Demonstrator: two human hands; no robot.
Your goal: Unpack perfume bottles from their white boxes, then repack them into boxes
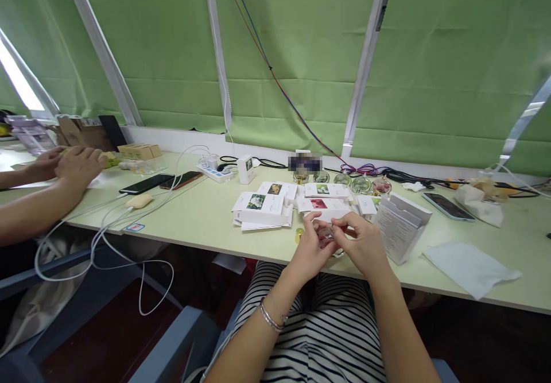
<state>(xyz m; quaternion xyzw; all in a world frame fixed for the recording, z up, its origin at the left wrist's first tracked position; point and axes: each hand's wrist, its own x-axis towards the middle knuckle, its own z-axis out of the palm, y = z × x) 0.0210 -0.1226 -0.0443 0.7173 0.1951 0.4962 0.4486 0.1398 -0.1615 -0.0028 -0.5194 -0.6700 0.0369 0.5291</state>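
At the table's front edge my left hand [313,246] and my right hand [360,240] meet around a small clear glass bottle [328,233]. The left fingers are wrapped round its body. My right thumb and fingertips pinch its top, where the small part between them is mostly hidden. A gold cap [299,234] stands on the table just left of my left hand. Beyond the hands lie white flower-printed boxes [325,205]. Right of my right hand stands an opened white carton [402,228] with printed text. Several round glass bottles [360,184] line the back.
More white boxes [258,208] are stacked to the left. A white cloth [471,268] and a phone [448,206] lie on the right. Leftward are two phones [148,184], a power strip [217,171], loose white cables [103,233] and another person's hands [80,165].
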